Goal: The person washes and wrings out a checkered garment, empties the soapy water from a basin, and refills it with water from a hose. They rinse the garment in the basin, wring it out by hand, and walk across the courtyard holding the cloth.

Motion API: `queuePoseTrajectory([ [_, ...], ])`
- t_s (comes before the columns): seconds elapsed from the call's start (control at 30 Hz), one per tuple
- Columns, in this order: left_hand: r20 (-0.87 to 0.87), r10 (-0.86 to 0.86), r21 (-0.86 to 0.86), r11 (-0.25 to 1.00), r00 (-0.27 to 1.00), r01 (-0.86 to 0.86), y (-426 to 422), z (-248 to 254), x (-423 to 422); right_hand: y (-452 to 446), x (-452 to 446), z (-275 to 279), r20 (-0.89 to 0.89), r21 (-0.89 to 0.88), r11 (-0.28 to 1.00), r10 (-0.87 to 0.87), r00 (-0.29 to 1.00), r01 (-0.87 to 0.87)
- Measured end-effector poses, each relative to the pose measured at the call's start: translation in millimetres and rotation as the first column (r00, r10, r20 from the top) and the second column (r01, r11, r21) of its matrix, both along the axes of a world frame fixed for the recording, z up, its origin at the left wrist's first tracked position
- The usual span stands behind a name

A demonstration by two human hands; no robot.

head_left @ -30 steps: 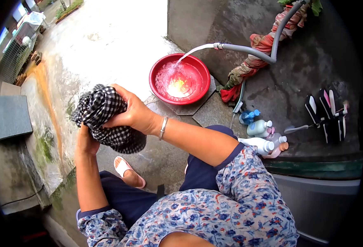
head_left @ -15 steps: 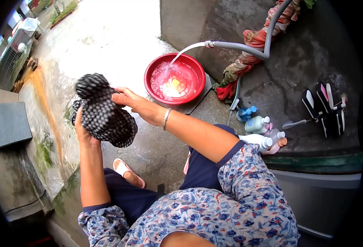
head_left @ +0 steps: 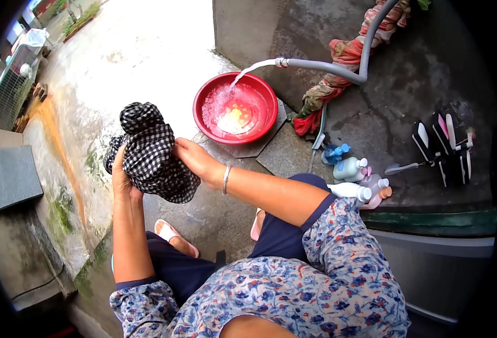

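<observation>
Nearest, below the hands, a floral shirt covers the person's body, with navy trousers over the parted knees. Between the knees and the hands, two pale sandals show on the wet ground, one below the hands and one to their lower right.

A black-and-white checked cloth, bunched into a loose bundle, lies between the two hands, in the air and touching both. The left hand is curled against its near left side, thumb upright along the fabric and other fingers mostly hidden, and has hold of it. The right hand meets its right edge with half-bent fingers; the tips are covered, so how tightly they close cannot be told. A silvery bracelet circles the right wrist. One rounded lobe of the bundle pokes up above both hands.

Well to the right of the hands, beyond the right forearm, plastic bottles stand clustered. To the left of the hands is a dark grey slab.

Farther out, ahead and to the right of the hands, a red basin sits on the ground, apart from the cloth. A grey hose pours water into it. Farthest, ahead and left of the hands, stands a wire cage.
</observation>
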State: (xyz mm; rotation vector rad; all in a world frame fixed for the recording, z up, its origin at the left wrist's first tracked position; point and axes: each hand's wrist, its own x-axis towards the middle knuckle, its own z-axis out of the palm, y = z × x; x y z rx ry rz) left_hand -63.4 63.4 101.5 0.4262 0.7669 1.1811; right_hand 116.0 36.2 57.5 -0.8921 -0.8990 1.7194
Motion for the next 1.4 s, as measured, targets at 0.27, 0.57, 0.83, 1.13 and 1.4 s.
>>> queuePoseTrajectory([
  [0.27, 0.172, 0.07, -0.166, 0.985, 0.983, -0.041, 24.7, -16.9, -2.2, 1.0, 48.6, 49.2, 0.584, 0.495, 0.869, -0.316, 0.748, -0.019],
  [0.57, 0.281, 0.137, -0.046, 0.991, 0.95, -0.129, 42.0, -15.8, -2.8, -63.4, 147.0, 189.8, 0.617, 0.753, 0.657, -0.691, 0.378, -0.027],
  [0.83, 0.206, 0.226, 0.023, 0.972, 0.952, -0.236, 41.3, -14.0, -4.8, -61.9, 241.1, 377.9, 0.127, 0.722, 0.498, -0.777, -0.616, -0.48],
  [1.13, 0.176, 0.33, -0.02, 0.943, 0.928, -0.331, 37.8, -14.5, -6.3, 6.9, 311.2, 426.3, 0.037, 0.718, 0.683, -0.223, -0.974, -0.129],
  [1.4, 0.163, 0.332, -0.049, 0.943, 0.929, -0.328, 34.1, -10.4, -9.5, 30.3, 333.4, 452.7, 0.145, 0.616, 0.781, 0.015, -0.989, 0.102],
])
